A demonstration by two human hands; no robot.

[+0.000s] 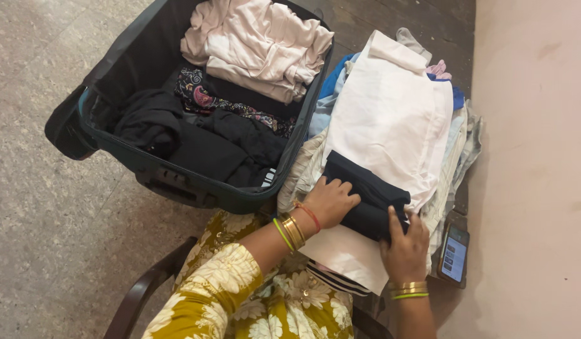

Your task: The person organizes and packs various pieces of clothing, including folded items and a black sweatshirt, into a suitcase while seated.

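Observation:
A folded dark navy garment (366, 188) lies on a white cloth (391, 119) that tops a pile of clothes. My left hand (331, 201) rests flat on the garment's near-left end, fingers together. My right hand (405, 245) grips its near-right edge, thumb on top. Both wrists wear bangles. To the left stands an open dark suitcase (108, 81) holding black clothes (177, 135), a patterned cloth (206, 97) and a pale pink garment (259, 41).
A phone (454, 254) with a lit screen lies at the pile's right, near a pale wall (535, 157). Blue and pink clothes (442, 74) stick out from under the white cloth. A dark chair arm (140, 295) curves at the lower left over speckled floor.

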